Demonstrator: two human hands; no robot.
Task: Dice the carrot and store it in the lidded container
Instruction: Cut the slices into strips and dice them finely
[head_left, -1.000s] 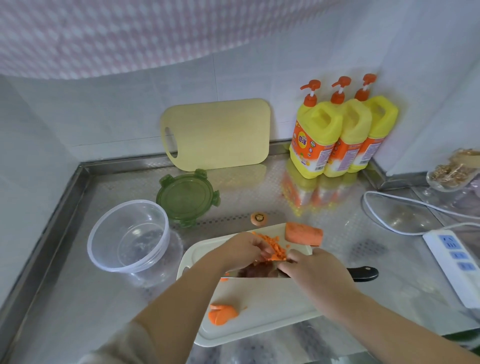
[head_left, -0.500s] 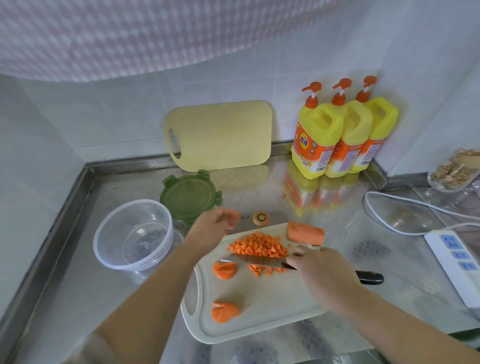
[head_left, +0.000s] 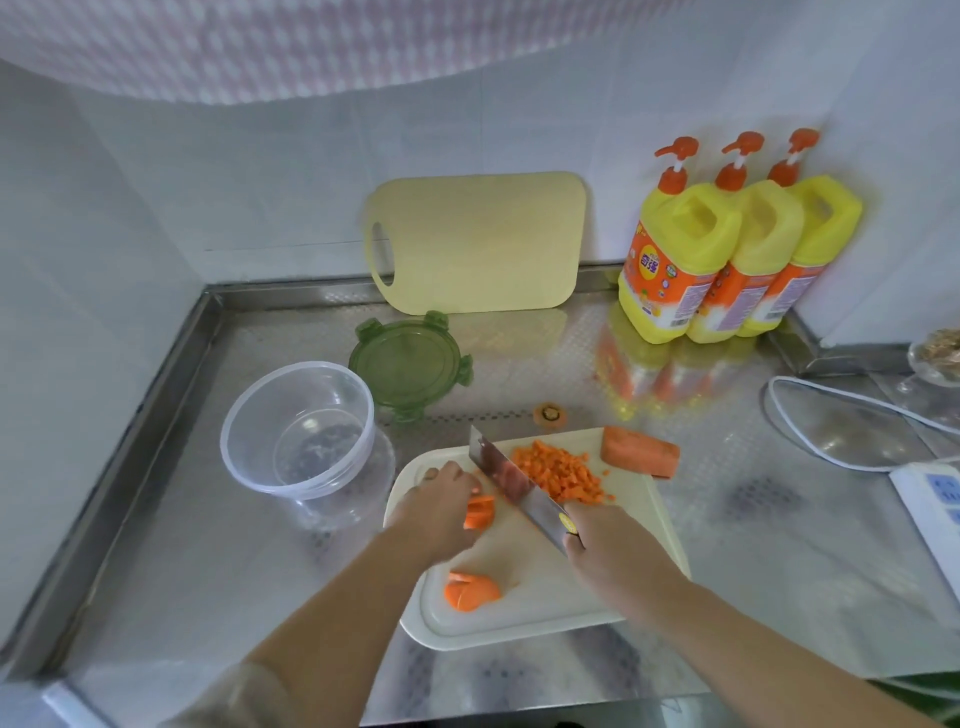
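While the right hand (head_left: 608, 551) grips the knife (head_left: 511, 480) by its handle, the left hand (head_left: 439, 506) holds some carrot slices (head_left: 479, 512) down on the white board (head_left: 545, 608) with bent fingers. The blade stands between those slices and the pile of small carrot bits (head_left: 558, 470). The clear bowl (head_left: 260, 467) sits left of the board, with its green lid (head_left: 410, 364) just behind it.

Orange diced carrot (head_left: 558, 470), green lid (head_left: 408, 361), yellow bottles (head_left: 737, 249)

Head-worn camera looks forward and down, close over the steel counter (head_left: 519, 374).
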